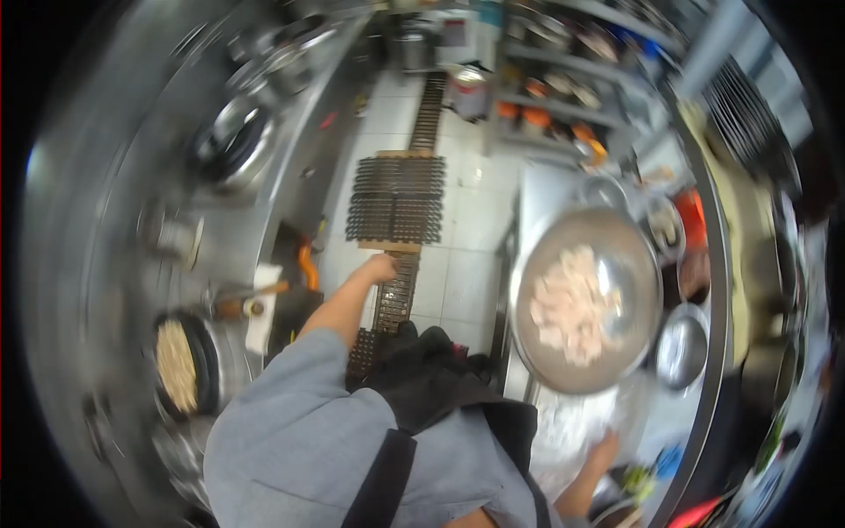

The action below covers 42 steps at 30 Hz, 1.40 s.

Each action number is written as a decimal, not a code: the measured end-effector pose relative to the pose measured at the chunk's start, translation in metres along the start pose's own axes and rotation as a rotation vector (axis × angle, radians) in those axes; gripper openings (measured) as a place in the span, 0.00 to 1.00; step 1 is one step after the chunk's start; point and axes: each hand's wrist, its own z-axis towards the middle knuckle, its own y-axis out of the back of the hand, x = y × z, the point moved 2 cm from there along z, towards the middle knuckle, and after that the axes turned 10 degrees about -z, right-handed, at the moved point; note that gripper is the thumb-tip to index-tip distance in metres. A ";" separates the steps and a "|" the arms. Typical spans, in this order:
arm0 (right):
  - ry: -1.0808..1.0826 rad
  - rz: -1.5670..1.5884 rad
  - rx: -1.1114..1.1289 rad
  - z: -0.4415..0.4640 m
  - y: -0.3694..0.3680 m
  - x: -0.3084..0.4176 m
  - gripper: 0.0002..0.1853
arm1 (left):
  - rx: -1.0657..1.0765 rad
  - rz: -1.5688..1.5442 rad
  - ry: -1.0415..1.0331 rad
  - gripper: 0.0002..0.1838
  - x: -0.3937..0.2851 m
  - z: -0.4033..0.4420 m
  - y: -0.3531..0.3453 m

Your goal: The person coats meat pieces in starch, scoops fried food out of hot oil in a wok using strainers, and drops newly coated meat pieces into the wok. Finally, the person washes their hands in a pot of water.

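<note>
My left hand (381, 267) is held out over the drain grate in the floor, its fingers loosely curled, and I see nothing in it. Low on the right, my right hand (600, 453) is beside a clear plastic bag or tub with whitish contents (572, 422). Blur smears its fingers, so I cannot make out whether they touch or hold it. Just beyond stands a large metal bowl (550, 361) with pale pieces of raw meat (576, 304), perhaps chicken, in it.
A steel counter runs along the left, with a dark pan (211, 370) of pale strips and a wooden-handled tool (231, 308). A smaller metal bowl (682, 348) sits right of the large one. Black slatted mats (396, 198) cover the floor drain. Shelves (563, 106) stand at the back.
</note>
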 end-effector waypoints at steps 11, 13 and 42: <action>0.135 0.131 -0.518 0.077 0.173 0.202 0.18 | -0.293 -0.255 -0.065 0.15 0.167 -0.043 0.002; 0.329 0.179 -0.601 0.089 0.215 0.262 0.17 | -0.295 -0.283 -0.012 0.14 0.193 -0.058 0.009; 1.871 0.254 0.365 -0.190 0.183 0.752 0.17 | -1.242 -1.237 0.942 0.16 0.282 -0.565 -0.231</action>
